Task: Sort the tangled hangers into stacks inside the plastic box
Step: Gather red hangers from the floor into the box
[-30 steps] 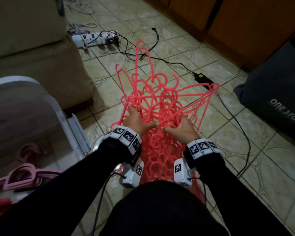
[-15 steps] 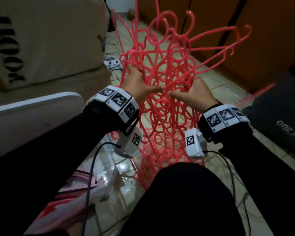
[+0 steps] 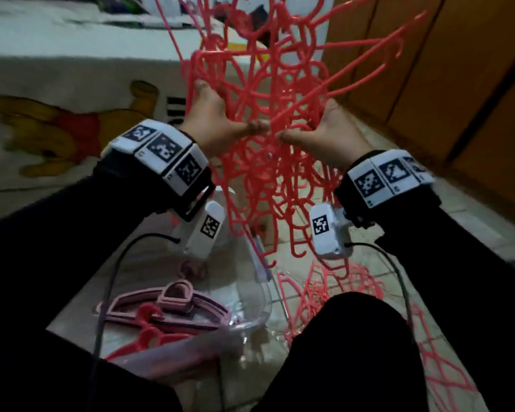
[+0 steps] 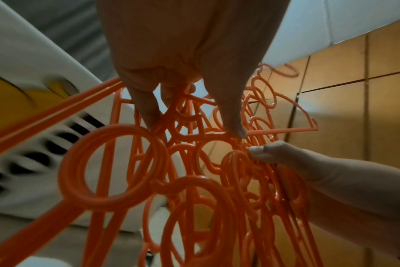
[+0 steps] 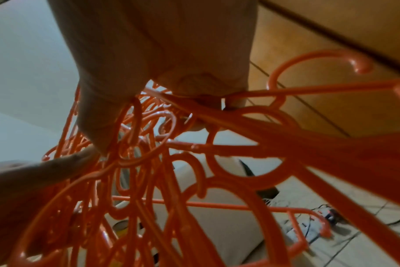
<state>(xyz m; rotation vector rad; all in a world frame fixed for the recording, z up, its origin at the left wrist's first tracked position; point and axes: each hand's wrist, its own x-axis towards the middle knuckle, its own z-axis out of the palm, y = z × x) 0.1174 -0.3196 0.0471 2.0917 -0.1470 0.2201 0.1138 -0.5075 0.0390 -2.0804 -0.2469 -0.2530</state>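
A big tangle of coral-red plastic hangers (image 3: pixel 268 93) hangs in the air in front of me, gripped by both hands. My left hand (image 3: pixel 214 120) clutches its left side, fingers curled through the loops (image 4: pixel 117 166). My right hand (image 3: pixel 324 135) grips the right side, thumb tip close to the left thumb. In the right wrist view the fingers wrap hanger bars (image 5: pixel 217 115). Below, the clear plastic box (image 3: pixel 250 316) holds a few dusty-pink hangers (image 3: pixel 167 304) and a red one (image 3: pixel 143 337). More red hangers (image 3: pixel 327 289) lie on the floor by my knee.
A cream cushion with a yellow bear print (image 3: pixel 57 126) stands at the left. Wooden cabinet doors (image 3: pixel 458 69) run along the right. Tiled floor (image 3: pixel 473 221) lies under my right arm. Cables from the wrist cameras trail down over the box.
Both hands have lifted the tangle off the floor, higher and toward the left. The box with its pink hangers now shows below the bundle. Some hangers stayed on the floor.
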